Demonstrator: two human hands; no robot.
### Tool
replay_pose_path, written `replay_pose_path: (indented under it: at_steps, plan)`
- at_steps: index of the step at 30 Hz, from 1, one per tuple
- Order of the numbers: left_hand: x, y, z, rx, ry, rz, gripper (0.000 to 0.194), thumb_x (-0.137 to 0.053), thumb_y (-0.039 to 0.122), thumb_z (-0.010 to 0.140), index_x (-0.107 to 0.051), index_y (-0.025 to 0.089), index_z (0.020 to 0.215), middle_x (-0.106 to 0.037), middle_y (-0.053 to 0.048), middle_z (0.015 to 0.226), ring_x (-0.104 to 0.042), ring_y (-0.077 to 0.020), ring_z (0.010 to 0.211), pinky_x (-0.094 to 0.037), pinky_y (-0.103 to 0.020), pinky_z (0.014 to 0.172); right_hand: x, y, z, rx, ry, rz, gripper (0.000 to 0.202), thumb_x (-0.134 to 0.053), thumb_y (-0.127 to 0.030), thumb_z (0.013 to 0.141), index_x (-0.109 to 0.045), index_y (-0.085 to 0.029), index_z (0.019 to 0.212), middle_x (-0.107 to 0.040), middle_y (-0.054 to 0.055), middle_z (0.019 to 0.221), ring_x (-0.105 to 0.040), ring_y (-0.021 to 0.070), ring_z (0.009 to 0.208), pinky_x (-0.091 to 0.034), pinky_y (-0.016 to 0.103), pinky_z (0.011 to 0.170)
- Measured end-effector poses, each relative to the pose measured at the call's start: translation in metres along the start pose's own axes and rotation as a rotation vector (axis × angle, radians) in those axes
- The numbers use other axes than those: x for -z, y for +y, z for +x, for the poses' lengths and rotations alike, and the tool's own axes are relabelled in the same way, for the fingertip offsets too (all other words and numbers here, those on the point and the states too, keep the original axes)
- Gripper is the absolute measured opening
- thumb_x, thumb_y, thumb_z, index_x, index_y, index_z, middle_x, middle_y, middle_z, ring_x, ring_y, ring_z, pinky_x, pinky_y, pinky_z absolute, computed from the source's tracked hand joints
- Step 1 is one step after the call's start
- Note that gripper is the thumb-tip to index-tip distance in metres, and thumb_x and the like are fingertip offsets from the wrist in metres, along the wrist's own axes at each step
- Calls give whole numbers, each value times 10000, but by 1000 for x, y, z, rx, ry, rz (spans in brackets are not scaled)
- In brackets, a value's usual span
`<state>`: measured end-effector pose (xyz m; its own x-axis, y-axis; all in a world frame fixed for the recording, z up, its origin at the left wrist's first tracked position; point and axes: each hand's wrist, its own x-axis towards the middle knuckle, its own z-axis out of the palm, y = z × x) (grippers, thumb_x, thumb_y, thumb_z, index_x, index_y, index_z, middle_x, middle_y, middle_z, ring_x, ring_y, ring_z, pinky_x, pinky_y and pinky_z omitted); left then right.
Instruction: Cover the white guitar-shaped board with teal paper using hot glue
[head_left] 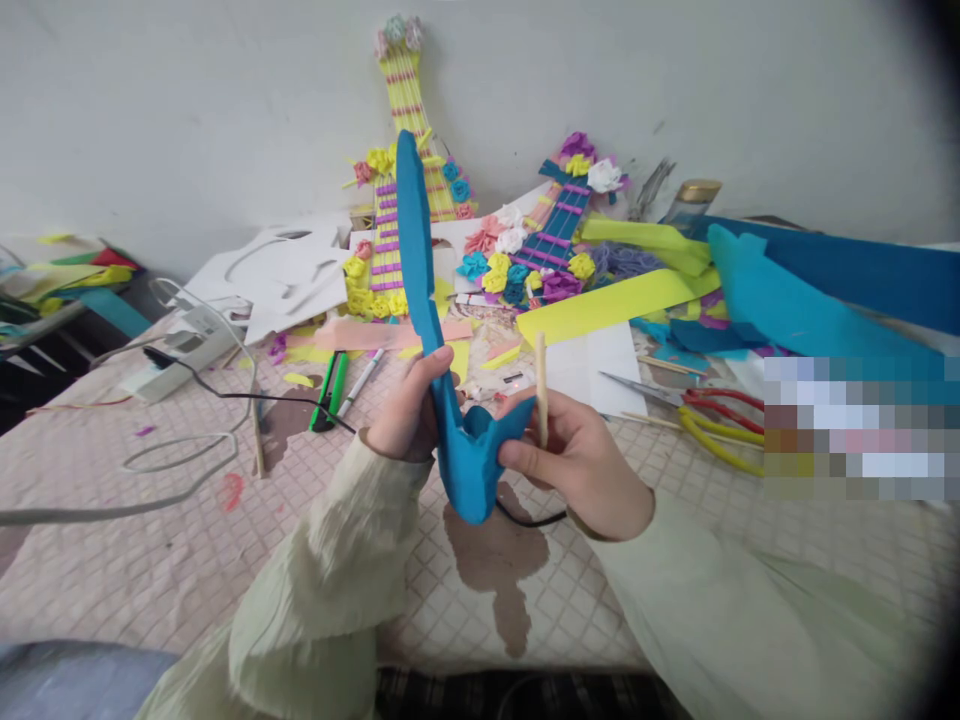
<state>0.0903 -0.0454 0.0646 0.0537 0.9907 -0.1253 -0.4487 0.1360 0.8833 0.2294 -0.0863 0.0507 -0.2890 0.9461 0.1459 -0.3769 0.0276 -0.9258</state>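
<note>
R sleeve point(720, 590), blue pc point(421, 290) btwn hands point(405, 408) point(577, 455)

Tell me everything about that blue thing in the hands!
The blue thing is long and narrow, hooked at the bottom, seemingly paper-covered. It's held nearly upright over the table, top leaning left. The left hand grips its lower half; the right hand pinches a pointed flap near the bottom.
</note>
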Motion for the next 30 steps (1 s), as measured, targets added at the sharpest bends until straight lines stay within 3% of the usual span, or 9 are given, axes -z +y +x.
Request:
replay_pose_path:
  at_steps: [6,10,15,21,30]
  plan:
    - [0,-4,0,9,13,2,295,-693,399,605,-590,165,751,-465,25,489,-437,-87,409,-364,-211,386,0,4,-2,-20,28,1,192,-729,-261,641,-597,-213,773,-407,-85,485,-290,43,386,-186,203,357]
    - [2,-2,3,84,42,-42,339,-707,426,578,-549,162,722,-428,32,500,-422,-73,405,-324,-191,360,2,6,-4,-15,-58,26,274,-741,-263,629,-600,-235,862,-432,-78,521,-286,44,398,-201,195,360]
    - [5,-3,7,99,63,-24,340,-698,409,592,-522,166,752,-419,42,508,-427,-67,410,-328,-180,374,0,5,-3,27,-97,55,370,-778,-167,555,-575,-218,860,-531,-61,598,-456,65,487,-361,192,439]
    - [4,-5,4,47,33,0,373,-695,409,587,-515,160,800,-421,51,508,-405,-56,406,-299,-171,371,1,6,0,45,-105,-14,306,-753,-133,585,-602,-196,844,-571,-54,664,-519,67,564,-438,199,535]
    - [-1,-5,-3,1,-19,42,368,-683,382,602,-529,138,830,-429,49,540,-393,-51,439,-295,-184,414,1,7,-3,103,-185,-52,221,-731,-154,631,-632,-198,824,-603,-9,763,-530,88,627,-424,222,551]
